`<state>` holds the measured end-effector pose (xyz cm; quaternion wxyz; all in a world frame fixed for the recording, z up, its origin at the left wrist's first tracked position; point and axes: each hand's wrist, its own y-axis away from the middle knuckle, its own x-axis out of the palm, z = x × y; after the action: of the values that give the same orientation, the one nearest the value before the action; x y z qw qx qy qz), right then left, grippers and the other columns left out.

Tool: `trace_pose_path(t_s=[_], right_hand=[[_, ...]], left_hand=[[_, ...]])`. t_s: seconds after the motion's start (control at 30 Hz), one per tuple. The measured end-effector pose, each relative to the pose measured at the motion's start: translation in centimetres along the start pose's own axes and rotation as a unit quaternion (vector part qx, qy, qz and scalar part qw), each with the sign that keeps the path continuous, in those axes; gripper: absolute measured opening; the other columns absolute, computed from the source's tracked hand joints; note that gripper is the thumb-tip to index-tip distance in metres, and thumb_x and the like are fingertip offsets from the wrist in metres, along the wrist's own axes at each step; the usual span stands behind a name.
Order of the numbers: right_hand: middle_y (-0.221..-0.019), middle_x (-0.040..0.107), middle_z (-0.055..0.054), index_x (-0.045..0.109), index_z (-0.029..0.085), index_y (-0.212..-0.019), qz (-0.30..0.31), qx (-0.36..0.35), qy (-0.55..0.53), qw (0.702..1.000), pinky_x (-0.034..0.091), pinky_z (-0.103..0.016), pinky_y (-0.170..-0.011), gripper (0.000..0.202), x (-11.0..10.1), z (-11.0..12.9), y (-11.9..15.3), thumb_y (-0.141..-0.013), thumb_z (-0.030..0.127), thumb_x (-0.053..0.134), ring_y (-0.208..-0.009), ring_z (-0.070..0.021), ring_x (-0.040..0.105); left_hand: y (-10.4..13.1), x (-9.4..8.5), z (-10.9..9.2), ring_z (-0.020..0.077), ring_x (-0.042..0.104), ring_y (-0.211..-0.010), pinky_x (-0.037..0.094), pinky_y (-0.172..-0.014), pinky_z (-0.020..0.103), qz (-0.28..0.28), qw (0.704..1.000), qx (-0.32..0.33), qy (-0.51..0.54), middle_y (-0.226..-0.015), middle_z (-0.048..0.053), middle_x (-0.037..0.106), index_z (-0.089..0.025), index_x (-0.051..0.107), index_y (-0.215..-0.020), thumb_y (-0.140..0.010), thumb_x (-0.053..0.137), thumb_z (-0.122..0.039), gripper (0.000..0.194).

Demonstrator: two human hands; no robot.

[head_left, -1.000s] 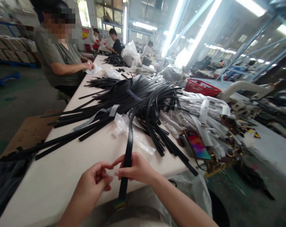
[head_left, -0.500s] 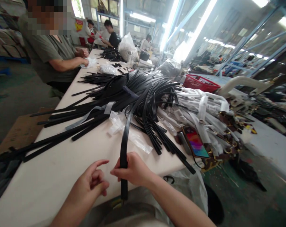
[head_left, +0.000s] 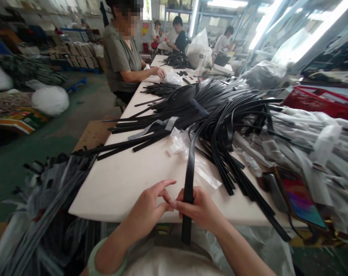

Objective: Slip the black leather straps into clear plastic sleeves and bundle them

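Observation:
A long black strap (head_left: 189, 168) runs from the pile toward me, its free end hanging past the table's near edge. My right hand (head_left: 201, 207) is closed around it near that end, thumb across the front. Just left of the strap, my left hand (head_left: 153, 205) has its index finger stretched out and its thumb apart from it. Its fingertips meet the tip of my right thumb; no object shows between them. Beyond my hands lies a big heap of black straps (head_left: 220, 99). Clear plastic wrap (head_left: 204, 172) lies on the table behind the held strap.
White-wrapped pieces (head_left: 314, 134) crowd the right side of the table (head_left: 119, 195), with a phone (head_left: 300, 199) in front and a red basket (head_left: 320, 100) behind. More straps (head_left: 56, 191) are bundled low at left. A co-worker (head_left: 125, 57) stands along the far left edge.
The view has swung left, so the table appears shifted right. My left hand has come up to the right hand and now touches its thumb. My right hand still holds the strap.

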<state>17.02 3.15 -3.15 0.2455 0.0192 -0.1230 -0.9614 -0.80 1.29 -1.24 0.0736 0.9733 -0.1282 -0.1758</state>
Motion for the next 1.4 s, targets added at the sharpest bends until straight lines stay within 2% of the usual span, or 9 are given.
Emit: trace_pose_path(t_s=[0.13,0.27,0.37,0.47,0.63,0.8,0.93,1.17,1.4], right_hand=[[-0.050,0.059,0.000,0.064,0.014,-0.067,-0.013,0.009,-0.003,1.000,0.029,-0.017,-0.039,0.038,-0.2,0.0,0.3,-0.082,0.049,0.066,-0.041,-0.0058,0.042],[-0.056,0.066,-0.003,0.065,0.014,-0.072,-0.036,0.026,-0.072,0.996,0.025,-0.015,-0.031,0.044,-1.5,-0.1,0.8,-0.084,0.056,0.061,-0.033,-0.0044,0.040],[-0.063,0.070,-0.005,0.065,0.014,-0.071,-0.028,-0.003,-0.125,0.992,0.034,-0.014,-0.032,0.036,-2.8,-0.2,1.1,-0.081,0.048,0.070,-0.035,-0.0051,0.047],[-0.062,0.069,-0.002,0.071,0.015,-0.077,-0.031,-0.036,-0.145,0.988,0.047,-0.015,-0.042,0.022,-3.4,0.1,0.9,-0.073,0.034,0.081,-0.044,-0.0083,0.058],[-0.067,0.071,-0.002,0.075,0.018,-0.085,-0.056,-0.078,-0.115,0.989,0.055,-0.017,-0.057,0.015,-2.2,1.5,0.2,-0.073,0.025,0.081,-0.059,-0.0112,0.066],[-0.064,0.071,-0.001,0.074,0.019,-0.086,-0.053,-0.097,-0.120,0.987,0.055,-0.017,-0.055,0.013,-1.0,1.9,0.4,-0.076,0.025,0.079,-0.058,-0.0108,0.066],[-0.065,0.071,-0.001,0.072,0.019,-0.088,-0.053,-0.079,-0.132,0.987,0.055,-0.019,-0.056,0.015,-0.7,1.2,0.5,-0.077,0.027,0.079,-0.058,-0.0115,0.066],[-0.064,0.070,-0.001,0.071,0.017,-0.088,-0.059,-0.069,-0.131,0.987,0.054,-0.020,-0.054,0.018,-1.1,0.5,0.4,-0.076,0.028,0.079,-0.057,-0.0124,0.066],[-0.063,0.066,-0.001,0.069,0.017,-0.083,-0.053,-0.042,-0.120,0.990,0.053,-0.022,-0.052,0.022,1.4,0.2,0.0,-0.076,0.035,0.078,-0.054,-0.0128,0.063]], left_hand=[[0.2,0.0,0.5,0.0143,0.059,-0.077,0.040,-0.086,0.027,-0.023,0.999,-0.033,0.034,-0.071,-0.007,0.056,-0.025,0.063,-0.117,-0.068,0.064,-0.008,0.051],[0.5,0.0,1.6,0.0139,0.057,-0.073,0.041,-0.078,0.026,-0.041,0.994,-0.052,0.084,-0.067,-0.007,0.053,-0.020,0.064,-0.100,-0.063,0.066,-0.006,0.040],[0.8,0.0,2.2,0.0136,0.056,-0.069,0.040,-0.075,0.026,-0.045,0.993,-0.061,0.091,-0.064,-0.008,0.053,-0.019,0.061,-0.092,-0.059,0.068,-0.005,0.036],[1.0,-0.2,2.1,0.0142,0.056,-0.072,0.040,-0.078,0.026,-0.053,0.994,-0.062,0.067,-0.063,-0.008,0.055,-0.020,0.061,-0.090,-0.058,0.070,-0.003,0.037],[1.6,-0.5,1.3,0.0160,0.059,-0.082,0.038,-0.088,0.028,-0.048,0.997,-0.050,0.030,-0.065,-0.008,0.059,-0.024,0.061,-0.100,-0.060,0.069,-0.003,0.047],[1.8,-0.9,1.1,0.0158,0.060,-0.084,0.037,-0.090,0.028,-0.051,0.997,-0.049,0.024,-0.065,-0.009,0.060,-0.027,0.059,-0.109,-0.062,0.066,-0.002,0.053],[1.6,-1.0,1.3,0.0148,0.060,-0.081,0.038,-0.091,0.028,-0.049,0.997,-0.047,0.048,-0.065,-0.009,0.060,-0.027,0.059,-0.110,-0.062,0.068,-0.003,0.054],[1.2,-1.0,1.2,0.0128,0.061,-0.068,0.045,-0.067,0.023,-0.039,0.977,-0.100,0.185,-0.072,-0.006,0.061,-0.021,0.056,-0.113,-0.065,0.069,-0.008,0.051],[1.1,-1.0,1.3,0.0149,0.065,-0.071,0.046,-0.068,0.024,-0.026,0.980,-0.107,0.168,-0.071,-0.003,0.069,-0.020,0.057,-0.113,-0.068,0.064,-0.008,0.046]])
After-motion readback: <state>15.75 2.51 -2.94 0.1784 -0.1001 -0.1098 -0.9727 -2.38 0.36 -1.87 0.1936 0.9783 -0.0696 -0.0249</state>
